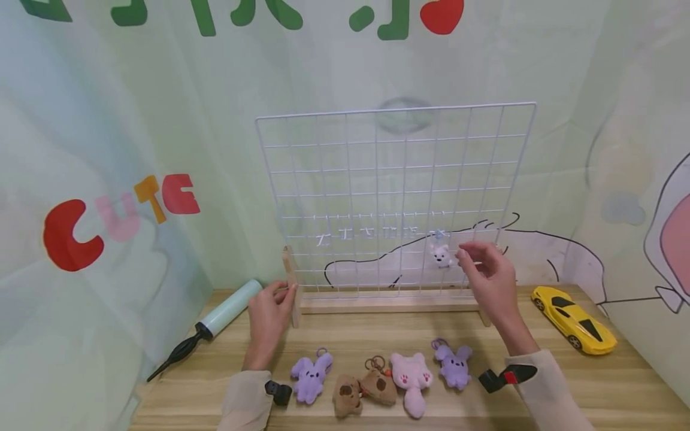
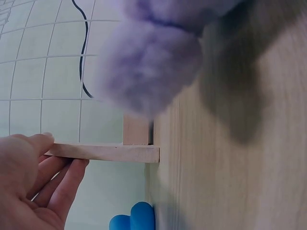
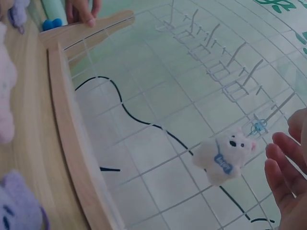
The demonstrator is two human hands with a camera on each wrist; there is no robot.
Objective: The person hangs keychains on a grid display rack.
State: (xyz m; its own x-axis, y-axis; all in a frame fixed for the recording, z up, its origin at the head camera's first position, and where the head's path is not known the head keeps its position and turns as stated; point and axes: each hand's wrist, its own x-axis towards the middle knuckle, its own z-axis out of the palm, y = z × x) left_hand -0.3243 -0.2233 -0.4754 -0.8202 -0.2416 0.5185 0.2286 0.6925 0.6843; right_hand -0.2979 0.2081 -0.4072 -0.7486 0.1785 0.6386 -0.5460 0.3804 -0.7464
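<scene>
A white plush bear keychain (image 1: 442, 257) with a blue tag hangs by its blue ring from the rightmost hook of a white wire grid rack. My right hand (image 1: 493, 281) is just right of the bear, fingers loosely bent and apart from it in the right wrist view. Thumb and fingers of my left hand (image 1: 271, 314) pinch the left wooden upright (image 2: 110, 153) of the rack's stand. Several bare white hooks (image 3: 235, 91) line the grid left of the bear. Behind my right hand, the stand's right end is partly hidden.
In front of the rack lie two purple plush keychains (image 1: 311, 376), two brown ones (image 1: 347, 395) and a pink one (image 1: 412, 378). A pale green hand pump (image 1: 232, 308) lies at left, a yellow toy car (image 1: 574, 320) at right. A printed cloth backdrop (image 1: 226, 179) surrounds the table.
</scene>
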